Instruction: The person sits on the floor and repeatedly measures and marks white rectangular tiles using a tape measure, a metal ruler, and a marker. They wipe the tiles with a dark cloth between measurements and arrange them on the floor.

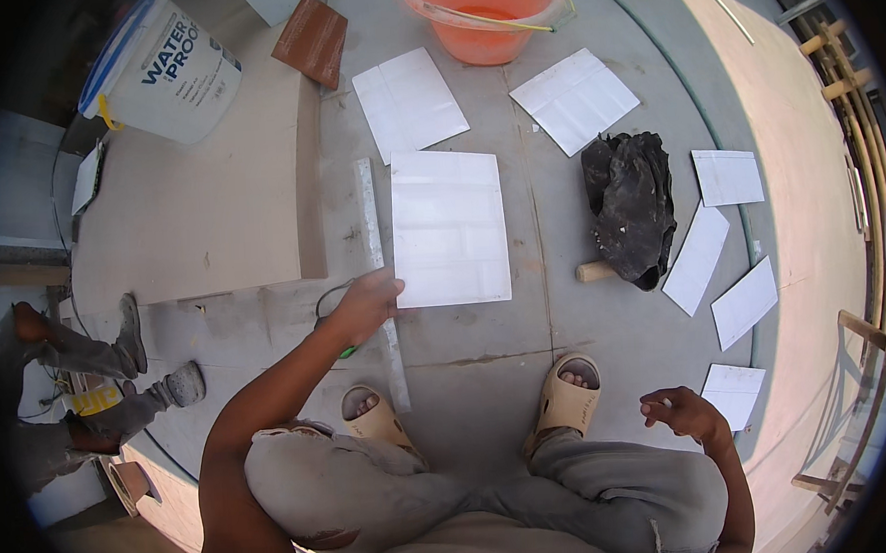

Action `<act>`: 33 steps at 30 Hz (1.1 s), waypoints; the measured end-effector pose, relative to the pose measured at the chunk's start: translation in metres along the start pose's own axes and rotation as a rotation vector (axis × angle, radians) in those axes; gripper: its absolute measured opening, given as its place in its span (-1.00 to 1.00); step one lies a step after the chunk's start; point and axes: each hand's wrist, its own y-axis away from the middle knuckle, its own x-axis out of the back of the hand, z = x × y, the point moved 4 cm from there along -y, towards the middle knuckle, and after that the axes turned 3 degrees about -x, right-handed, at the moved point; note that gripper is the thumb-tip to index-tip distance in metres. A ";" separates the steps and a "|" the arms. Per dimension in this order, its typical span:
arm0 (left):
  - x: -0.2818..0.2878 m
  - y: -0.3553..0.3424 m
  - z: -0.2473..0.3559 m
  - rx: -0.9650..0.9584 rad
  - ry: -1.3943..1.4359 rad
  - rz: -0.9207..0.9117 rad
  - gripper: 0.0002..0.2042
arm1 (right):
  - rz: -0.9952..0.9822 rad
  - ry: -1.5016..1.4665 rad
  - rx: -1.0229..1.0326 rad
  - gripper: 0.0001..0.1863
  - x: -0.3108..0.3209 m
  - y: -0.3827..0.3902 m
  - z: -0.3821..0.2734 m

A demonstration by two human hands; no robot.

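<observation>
My left hand (369, 302) grips the lower left corner of a white rectangular tile (449, 231) in front of me. Alongside it lies a long pale straightedge (367, 205); a dark loop with a green part (348, 351) is partly hidden under my wrist. My right hand (685, 412), beside my right knee, is closed on a small, thin white object (666, 402), too small to make out. To the right of the central tile is a crumpled black bag (628, 207), with a wooden handle (593, 272) sticking out beneath it.
Other white tiles (409, 103) lie around. An orange bucket (491, 44) stands at the back. A raised slab (199, 209) at left carries a white bucket (167, 81) and a brown board (309, 43). Another person's legs (134, 408) are at far left; bamboo poles (861, 124) line the right edge.
</observation>
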 end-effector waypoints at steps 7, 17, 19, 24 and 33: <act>-0.005 -0.009 -0.002 -0.061 -0.276 0.185 -0.34 | 0.244 0.615 0.232 -0.34 0.074 0.014 -0.120; 0.027 -0.007 -0.043 -0.138 -0.652 0.166 -0.37 | 0.359 0.814 0.738 -0.49 0.043 -0.077 -0.199; 0.032 0.000 -0.044 -0.112 -0.722 0.148 -0.43 | 0.352 0.874 0.725 -0.50 0.038 -0.077 -0.199; 0.033 -0.009 -0.048 -0.014 -0.548 0.144 -0.53 | 0.484 0.766 0.501 -0.50 0.077 -0.080 -0.194; 0.028 -0.025 -0.059 0.091 0.185 0.199 -0.75 | 0.367 0.879 0.720 -0.39 0.061 -0.102 -0.222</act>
